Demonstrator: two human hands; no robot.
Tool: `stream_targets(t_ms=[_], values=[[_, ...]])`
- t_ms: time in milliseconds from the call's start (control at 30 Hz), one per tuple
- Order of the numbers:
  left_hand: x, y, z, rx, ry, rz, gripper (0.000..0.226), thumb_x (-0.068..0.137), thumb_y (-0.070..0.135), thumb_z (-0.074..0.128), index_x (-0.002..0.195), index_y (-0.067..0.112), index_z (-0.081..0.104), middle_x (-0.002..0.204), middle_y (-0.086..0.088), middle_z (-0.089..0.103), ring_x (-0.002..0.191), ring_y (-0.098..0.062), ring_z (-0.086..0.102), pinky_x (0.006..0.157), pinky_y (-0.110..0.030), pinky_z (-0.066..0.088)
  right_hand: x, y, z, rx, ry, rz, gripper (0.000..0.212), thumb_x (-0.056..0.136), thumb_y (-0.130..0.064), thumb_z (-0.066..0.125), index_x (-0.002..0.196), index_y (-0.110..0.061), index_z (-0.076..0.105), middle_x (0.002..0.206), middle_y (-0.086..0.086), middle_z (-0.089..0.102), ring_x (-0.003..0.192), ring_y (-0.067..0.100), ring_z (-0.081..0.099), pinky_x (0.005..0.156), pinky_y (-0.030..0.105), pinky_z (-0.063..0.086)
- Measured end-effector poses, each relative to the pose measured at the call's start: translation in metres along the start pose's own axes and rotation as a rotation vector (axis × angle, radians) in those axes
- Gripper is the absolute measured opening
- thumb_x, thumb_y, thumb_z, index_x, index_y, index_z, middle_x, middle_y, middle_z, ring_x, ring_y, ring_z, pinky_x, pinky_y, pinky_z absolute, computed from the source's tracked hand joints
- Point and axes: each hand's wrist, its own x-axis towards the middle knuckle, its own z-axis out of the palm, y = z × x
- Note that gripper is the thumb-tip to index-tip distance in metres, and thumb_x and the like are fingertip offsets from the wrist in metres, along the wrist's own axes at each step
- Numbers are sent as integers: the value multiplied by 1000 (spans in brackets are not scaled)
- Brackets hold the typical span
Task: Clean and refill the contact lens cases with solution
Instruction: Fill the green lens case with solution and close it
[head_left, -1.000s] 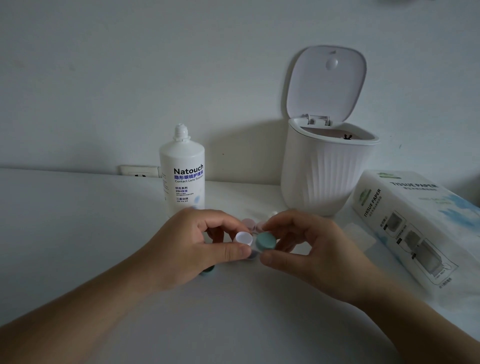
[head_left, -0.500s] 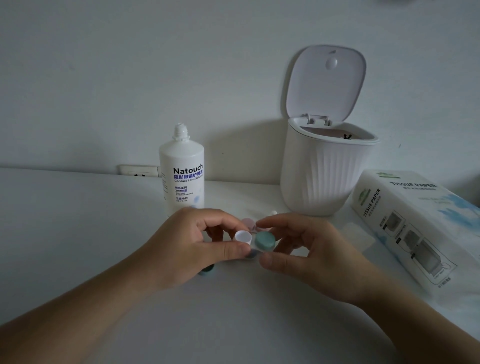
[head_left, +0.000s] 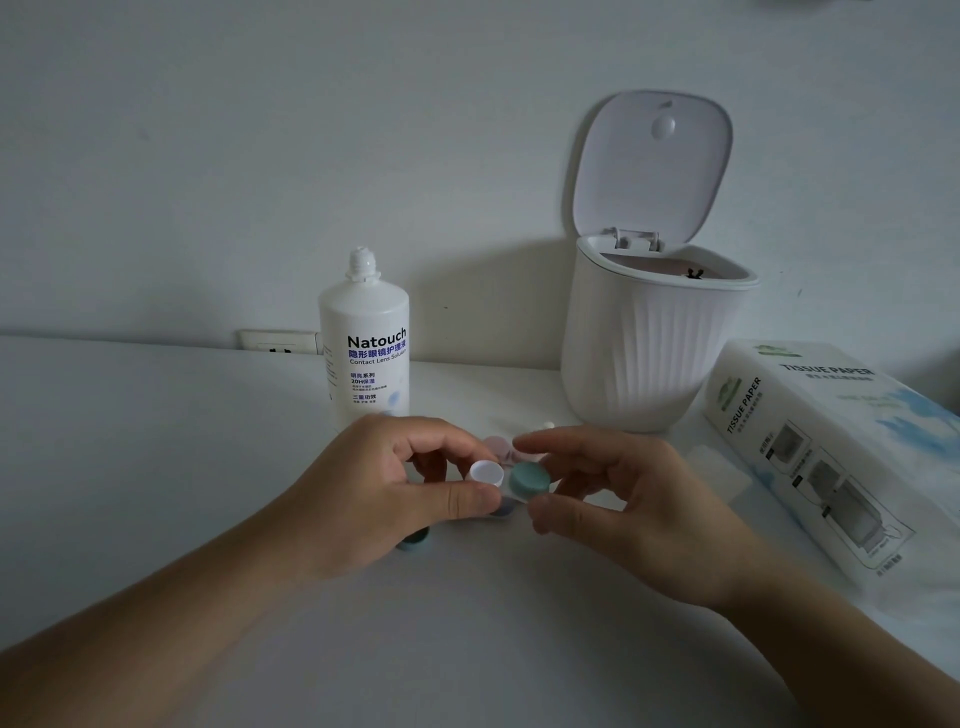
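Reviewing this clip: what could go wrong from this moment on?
1. The lens case, held above the table between the left hand and right hand, may slip as the green cap is turned.
2. The solution bottle stands uncapped just behind the hands; a reach could tip it.

You can read "Natouch" and "Contact Lens Solution" on white solution bottle (head_left: 364, 349), plus "20H" lower on its label; your tissue box (head_left: 826, 447) says "TISSUE PAPER" on top and side; smaller print unreadable.
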Motion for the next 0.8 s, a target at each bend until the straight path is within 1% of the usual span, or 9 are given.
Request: stream_targets(t_ms=[100,200,267,400,500,567,633,700,800], values=[[1,0,0,-13,11,-7,22,71,53,77,90,43,77,86,27,72,75,-5,64,68,-15,48,0,1,-1,-11,1,-15,33,87,-12,76,116,-27,72,96,-12,76,78,15,73,77,20,56],[0,0,-1,11,25,-18,30,69,64,78,92,45,76,82,5,72,78,-19,65,72,-37,53,1,2,2,-20,32,-10,28,84,-14,79,108,-28,74,92,-14,75,74,16,72,74,24,58],[0,0,-1,7,22,-24,32,68,64,74,93,45,76,83,3,72,79,-20,64,74,-43,54,2,3,4,-21,52,2,25,81,-18,83,103,-25,72,92,-16,74,71,18,71,73,32,60],[1,0,0,-6,16,-26,31,69,62,74,94,43,76,82,6,72,76,-23,64,71,-41,53,1,3,3,-27,21,-2,35,80,-28,83,112,-33,69,97,-14,74,73,13,70,73,31,60],[0,-1,-1,7,20,-27,32,69,65,76,94,44,76,80,5,71,76,-20,65,71,-39,54,0,4,0,-20,-4,-10,38,87,-19,77,121,-32,68,98,-11,75,79,16,73,77,23,57],[0,0,-1,-1,18,-25,31,70,63,79,93,43,77,82,12,72,77,-19,64,71,-35,53,0,4,0,-29,3,-10,33,88,-16,75,118,-29,71,98,-9,75,78,16,73,77,23,57],[0,0,-1,-1,20,-25,31,69,63,79,93,43,77,82,9,72,77,-21,64,72,-39,54,1,5,3,-33,21,-4,29,86,-19,78,111,-30,73,95,-9,74,74,17,72,75,29,59],[0,0,-1,5,19,-33,33,69,64,75,94,43,77,82,4,72,77,-23,65,74,-43,54,2,6,4,-31,47,4,26,81,-26,82,105,-32,73,94,-9,74,72,18,70,73,36,60],[0,1,0,3,16,-32,33,68,66,73,93,44,76,82,6,71,76,-22,65,73,-44,54,1,5,3,-48,6,21,42,76,-46,80,115,-41,67,97,-15,75,76,14,70,76,32,60]])
